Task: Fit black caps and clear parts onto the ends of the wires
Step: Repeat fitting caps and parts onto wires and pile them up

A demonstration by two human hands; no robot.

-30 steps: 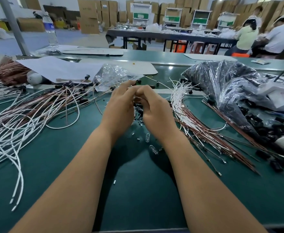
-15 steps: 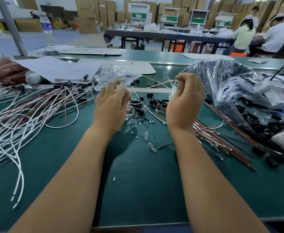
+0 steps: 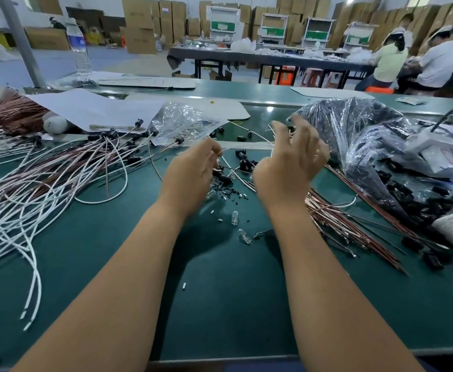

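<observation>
Black plastic caps (image 3: 243, 163) lie loose on the green bench (image 3: 220, 291) between your hands, nearer your left hand (image 3: 193, 170), which pinches a thin white wire (image 3: 229, 149) running right-and-away toward your right hand (image 3: 291, 162), fingers loosely spread, grip unclear.

Bright overhead light; glare on plastic bag (image 3: 354, 124); forearm shadows on mat; wide-angle edge bending.
</observation>
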